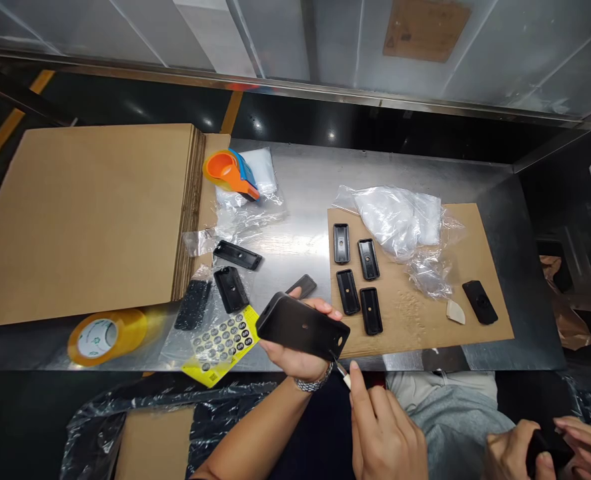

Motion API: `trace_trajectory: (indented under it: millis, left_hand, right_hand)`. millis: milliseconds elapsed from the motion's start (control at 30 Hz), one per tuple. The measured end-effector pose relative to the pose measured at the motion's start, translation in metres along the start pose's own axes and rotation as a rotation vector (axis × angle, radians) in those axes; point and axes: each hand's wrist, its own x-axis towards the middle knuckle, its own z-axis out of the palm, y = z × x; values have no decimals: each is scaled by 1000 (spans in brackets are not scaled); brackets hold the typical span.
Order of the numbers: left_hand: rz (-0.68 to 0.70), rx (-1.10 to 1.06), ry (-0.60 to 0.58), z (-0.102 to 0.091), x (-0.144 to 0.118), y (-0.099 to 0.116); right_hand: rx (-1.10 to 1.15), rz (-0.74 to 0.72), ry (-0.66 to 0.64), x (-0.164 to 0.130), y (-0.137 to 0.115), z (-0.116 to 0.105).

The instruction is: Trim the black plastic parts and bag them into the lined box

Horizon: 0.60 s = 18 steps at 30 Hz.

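Observation:
My left hand (pixel 300 357) grips a black rectangular plastic part (pixel 301 327), held tilted just above the near edge of the metal table (pixel 295 193). My right hand (pixel 383 427) is below it and pinches a small knife-like tool (pixel 342 373) whose tip touches the part's lower right corner. Several similar black parts (pixel 358 280) lie in rows on a cardboard sheet (pixel 475 280) to the right. Another black part (pixel 479 301) lies alone near a small white piece (pixel 455 311).
A stack of flat cardboard (pixel 80 213) fills the left. Yellow tape roll (pixel 106 337), yellow sticker sheet (pixel 220 343), orange tape dispenser (pixel 228 172), more black parts (pixel 231 288) and plastic bags (pixel 400 220) lie around. Another person's hands (pixel 550 450) are at the bottom right.

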Motion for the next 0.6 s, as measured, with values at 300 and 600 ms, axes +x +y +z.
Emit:
trace_trajectory:
  millis: [300, 600]
  left_hand:
    - [36, -99, -186, -14, 3, -1]
    - [34, -112, -170, -13, 1, -2]
  right_hand:
    - [72, -38, 13, 0, 8, 1]
    - [42, 13, 62, -5, 8, 6]
